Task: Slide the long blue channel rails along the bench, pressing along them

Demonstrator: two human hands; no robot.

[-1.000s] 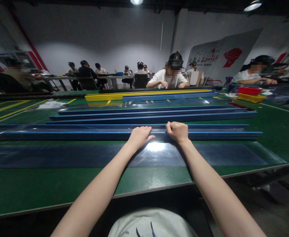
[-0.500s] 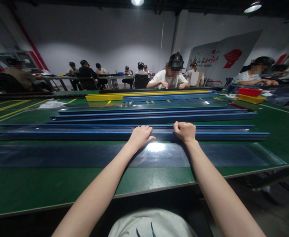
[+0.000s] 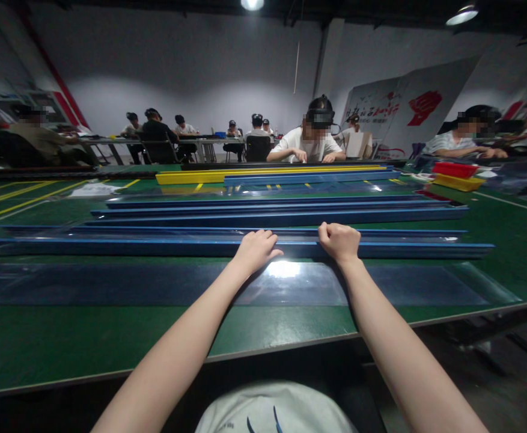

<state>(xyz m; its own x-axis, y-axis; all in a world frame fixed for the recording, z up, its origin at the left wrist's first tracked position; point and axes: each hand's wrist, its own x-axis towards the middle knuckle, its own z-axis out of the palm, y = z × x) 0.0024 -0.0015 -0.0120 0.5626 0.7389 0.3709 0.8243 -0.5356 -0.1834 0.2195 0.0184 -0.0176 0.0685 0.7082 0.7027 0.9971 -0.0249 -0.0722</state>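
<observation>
A long blue channel strip [image 3: 407, 248] with raised edges and a clear film-like middle lies crosswise in front of me. My left hand [image 3: 256, 248] rests over its near edge, fingers laid across it and thumb held apart. To the right, my right hand [image 3: 341, 242] is closed in a fist at the same strip, gripping its near edge; the fingertips are hidden. Closer to me, a flat clear plastic sheet [image 3: 155, 284] lies on the green table [image 3: 285, 328] beneath my forearms.
More blue strips [image 3: 290, 214] lie parallel beyond my hands, with a yellow strip [image 3: 186, 178] farther back. Red [image 3: 455, 169] and yellow [image 3: 459, 181] trays stand at the right. A co-worker [image 3: 308, 144] sits across the table; other people work behind.
My right hand and the blue channel strip have shifted slightly to the right. My left hand has stayed in nearly the same place.
</observation>
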